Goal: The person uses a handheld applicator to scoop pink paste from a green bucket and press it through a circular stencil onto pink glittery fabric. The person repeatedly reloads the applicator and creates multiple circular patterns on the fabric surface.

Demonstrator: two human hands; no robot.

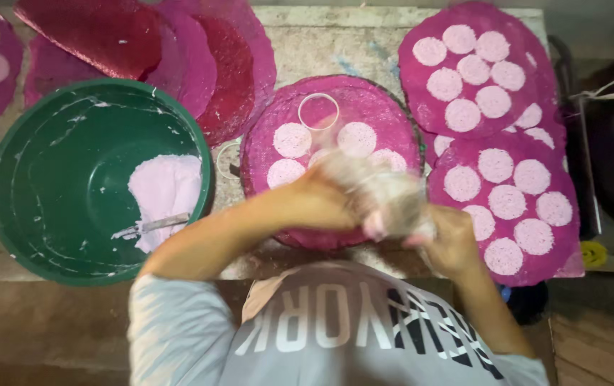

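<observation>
Both hands meet over the near edge of a round magenta tray (364, 107) that lies in the middle of the desk (307, 43). The left hand (321, 199) and the right hand (453, 239) are closed together around a clear plastic bag (382, 196), which is blurred, so its content cannot be told. On this tray there are several pale pink discs (292, 139) and one thin ring mould (318, 111) beyond them. Just left of the tray stands a big green basin (57, 186) with a lump of pale pink paste (167, 189) and a small scraper (157, 225) inside. Right of the tray two more magenta trays (528, 236) overlap, full of the same discs. Beyond the basin, bare red and magenta trays (107, 36) lie in a pile. The person wears a grey shirt (321, 336).
</observation>
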